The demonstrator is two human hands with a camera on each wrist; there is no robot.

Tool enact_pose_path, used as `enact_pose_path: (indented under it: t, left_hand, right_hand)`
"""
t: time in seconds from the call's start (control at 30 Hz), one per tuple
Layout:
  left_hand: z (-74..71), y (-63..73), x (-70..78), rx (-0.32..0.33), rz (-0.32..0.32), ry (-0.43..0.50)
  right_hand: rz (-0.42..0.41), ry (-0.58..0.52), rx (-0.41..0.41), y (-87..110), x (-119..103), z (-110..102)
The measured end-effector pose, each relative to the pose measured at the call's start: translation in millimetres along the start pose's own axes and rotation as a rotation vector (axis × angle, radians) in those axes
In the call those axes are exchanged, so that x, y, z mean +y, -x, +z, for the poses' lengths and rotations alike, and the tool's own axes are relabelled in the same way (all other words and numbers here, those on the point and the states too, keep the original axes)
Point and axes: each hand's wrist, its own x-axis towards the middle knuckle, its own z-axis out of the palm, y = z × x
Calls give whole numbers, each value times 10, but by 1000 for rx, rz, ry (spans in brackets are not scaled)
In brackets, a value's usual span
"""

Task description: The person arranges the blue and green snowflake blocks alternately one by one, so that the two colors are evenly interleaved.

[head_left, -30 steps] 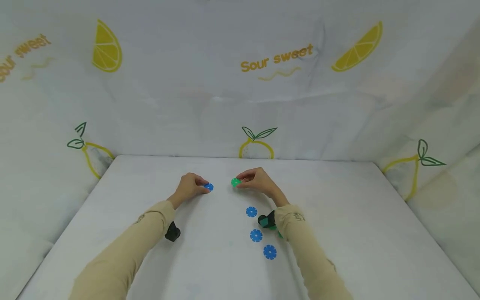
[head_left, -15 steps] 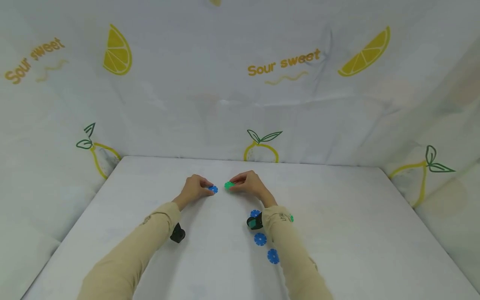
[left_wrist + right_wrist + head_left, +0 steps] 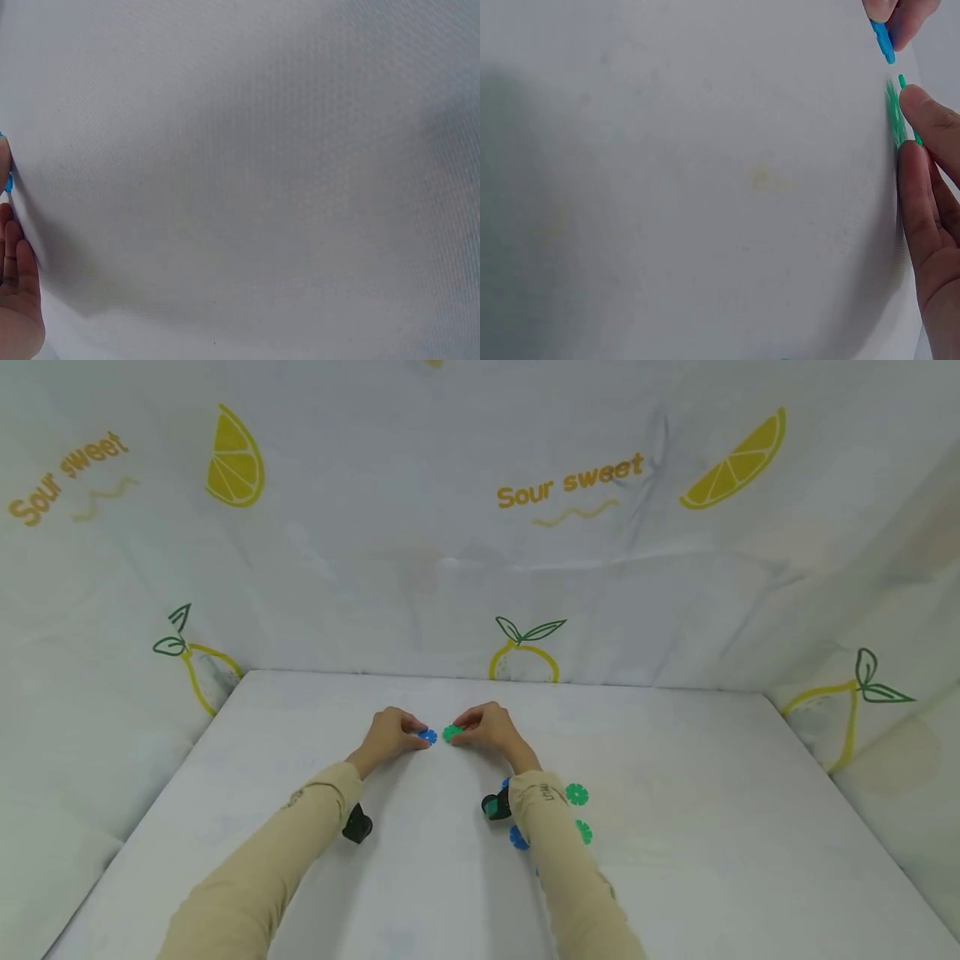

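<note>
On the head view I record the left hand (image 3: pixel 389 735) below and left of the frame's centre, thumb and fingers pinching a round blue notched plastic-looking disc (image 3: pixel 428 737). I find the right hand (image 3: pixel 491 727) just below centre, pinching a round green notched plastic-looking disc (image 3: pixel 452 733). The two discs sit edge to edge, near but apart; my right wrist view shows the gap at its upper right. I cannot tell whether either disc touches the flat white tabletop (image 3: pixel 675 777). Lower down, right of centre, I note a loose green disc (image 3: pixel 577 794), a second green disc (image 3: pixel 584 832) below it, and a loose blue disc (image 3: pixel 518 837) partly covered by the beige right sleeve (image 3: pixel 573 868). A black device (image 3: pixel 357 824) shows beside the beige left sleeve (image 3: pixel 262 852). A white cloth backdrop (image 3: pixel 375 602) with yellow lemon prints fills the upper frame.
</note>
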Motion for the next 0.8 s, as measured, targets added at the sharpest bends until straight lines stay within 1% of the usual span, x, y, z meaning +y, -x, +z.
enact_pose_path:
  t: [0.17,0.37,0.6,0.8]
  left_hand:
    - [-21,0,1,-5,-2,-6]
    - [-15,11,18,-6,-5,2]
    - [-12,30,41,-3,20,-2]
    - [-10,16,40,4,46,-33]
  right_hand:
    - [-21,55,-31,-13,-63,10]
    - [-2,85,-64,-10,-86,-17]
    - [10,99,-81,-45,-84,-17]
    - [-23,136,-85,-79,-114,13]
